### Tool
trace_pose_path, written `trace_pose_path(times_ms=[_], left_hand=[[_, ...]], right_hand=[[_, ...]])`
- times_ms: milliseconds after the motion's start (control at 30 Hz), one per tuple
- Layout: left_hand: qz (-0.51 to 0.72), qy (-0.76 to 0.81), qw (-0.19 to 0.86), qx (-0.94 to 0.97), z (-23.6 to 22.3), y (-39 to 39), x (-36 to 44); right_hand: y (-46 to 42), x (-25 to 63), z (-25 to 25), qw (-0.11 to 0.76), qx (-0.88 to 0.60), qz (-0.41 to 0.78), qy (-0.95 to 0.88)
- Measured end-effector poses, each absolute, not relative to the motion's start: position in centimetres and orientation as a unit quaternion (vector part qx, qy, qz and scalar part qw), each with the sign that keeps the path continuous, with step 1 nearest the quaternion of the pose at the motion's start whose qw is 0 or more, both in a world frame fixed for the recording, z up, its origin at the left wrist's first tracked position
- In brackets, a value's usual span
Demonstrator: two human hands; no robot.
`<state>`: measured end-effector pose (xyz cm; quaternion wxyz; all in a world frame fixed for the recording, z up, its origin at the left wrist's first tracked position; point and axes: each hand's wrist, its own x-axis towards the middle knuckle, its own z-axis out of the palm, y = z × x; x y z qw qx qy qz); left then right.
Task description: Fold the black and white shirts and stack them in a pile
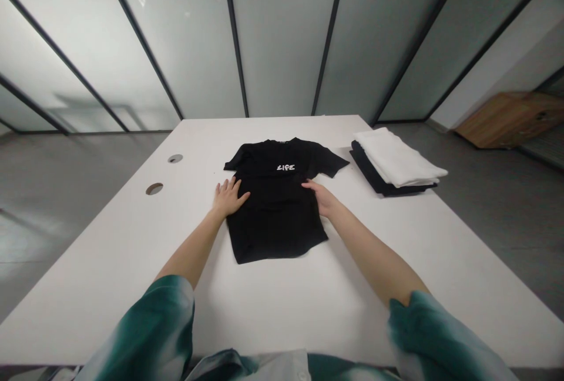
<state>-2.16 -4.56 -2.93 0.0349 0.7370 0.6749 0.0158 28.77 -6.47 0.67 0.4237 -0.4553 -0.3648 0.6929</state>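
White table (110, 275), 2 round holes (175, 158), folded white clothes (396, 157) on folded dark clothes (365, 167), frosted glass partitions (282, 40), perhaps a wooden box (511, 120)

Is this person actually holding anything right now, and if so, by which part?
Nothing seems gripped: the left hand and right hand rest on opposite sides of the black T-shirt, below the sleeves, without lifting it.
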Motion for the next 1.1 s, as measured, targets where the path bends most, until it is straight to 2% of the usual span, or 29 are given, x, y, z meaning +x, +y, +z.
trace_pose_path(times_ms=[133, 400, 567, 633, 700, 767, 1000, 1100], left_hand=[[0.015, 0.674, 0.035, 0.738, -3.0, -4.5, -2.2], [0.000, 0.666, 0.037, 0.745, -2.6, -4.4, -2.4], [-0.020, 0.658, 0.041, 0.751, -1.8, -4.0, -2.5], [-0.011, 0.655, 0.022, 0.755, -1.3, -4.1, -2.1], [0.019, 0.644, -0.009, 0.765, -0.8, -4.5, -1.1], [0.043, 0.632, -0.021, 0.774, -0.6, -5.0, 0.2], [0.019, 0.643, 0.046, 0.764, -2.6, -6.7, 1.5], [0.020, 0.633, 0.035, 0.773, -3.3, -6.2, 0.3]], right_hand=[[-7.7, 31.6, 0.8, 0.436, -0.501, 0.661, -0.349], [-11.9, 40.1, 0.3, 0.434, -0.539, 0.549, -0.468], [-12.7, 42.4, 0.2, 0.498, -0.523, 0.537, -0.436], [-12.0, 42.5, -0.4, 0.533, -0.549, 0.469, -0.442], [-11.2, 42.0, -1.3, 0.529, -0.595, 0.366, -0.482], [-10.5, 41.1, -2.1, 0.473, -0.630, 0.276, -0.551], [-10.5, 37.9, -4.2, 0.172, -0.620, 0.079, -0.762], [-10.0, 37.7, -4.7, 0.108, -0.636, 0.038, -0.763]])
